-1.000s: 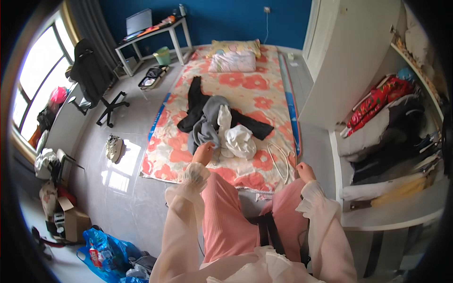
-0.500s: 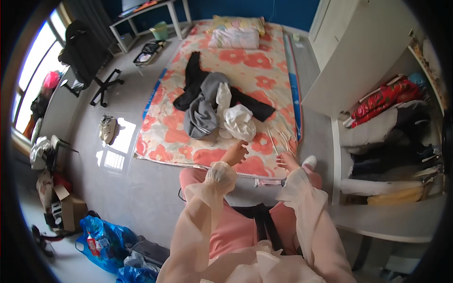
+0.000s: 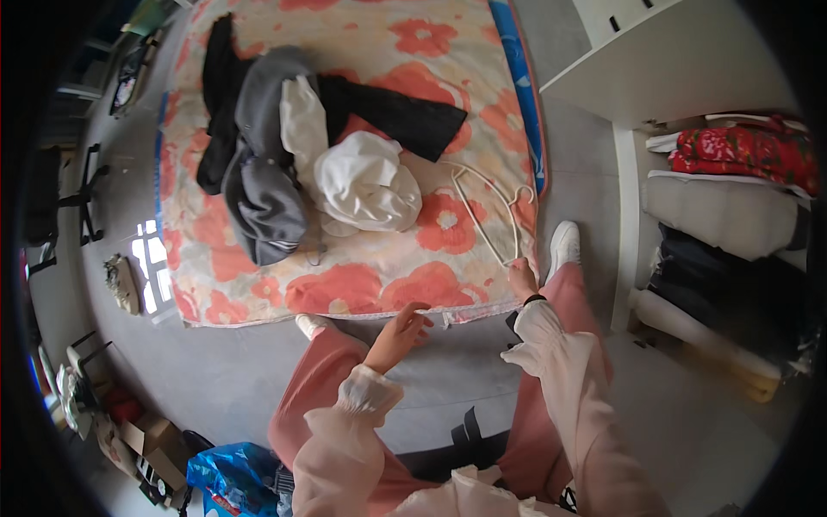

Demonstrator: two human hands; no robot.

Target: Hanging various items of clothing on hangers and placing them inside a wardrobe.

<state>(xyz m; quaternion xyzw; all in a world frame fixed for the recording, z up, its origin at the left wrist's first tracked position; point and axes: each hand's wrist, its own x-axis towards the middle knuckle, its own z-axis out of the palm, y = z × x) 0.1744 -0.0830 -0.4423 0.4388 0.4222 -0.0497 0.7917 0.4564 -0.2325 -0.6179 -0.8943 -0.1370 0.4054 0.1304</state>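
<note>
My right hand is closed around the near end of a white clothes hanger, which lies on the floral mattress near its right edge. My left hand is just off the mattress's front edge, fingers loosely bent and apart, with nothing in it. Left of the hanger is a bunched white garment. A grey garment lies beside it, partly over black clothing spread across the mattress.
At the right, an open wardrobe holds folded clothes and a red flowered garment. On the floor at the left are a shoe, a cardboard box and a blue plastic bag.
My right hand has come to the hanger and closed on its end. My left hand has drawn back from beside the white garment to the mattress's front edge. The view has tilted downward.
</note>
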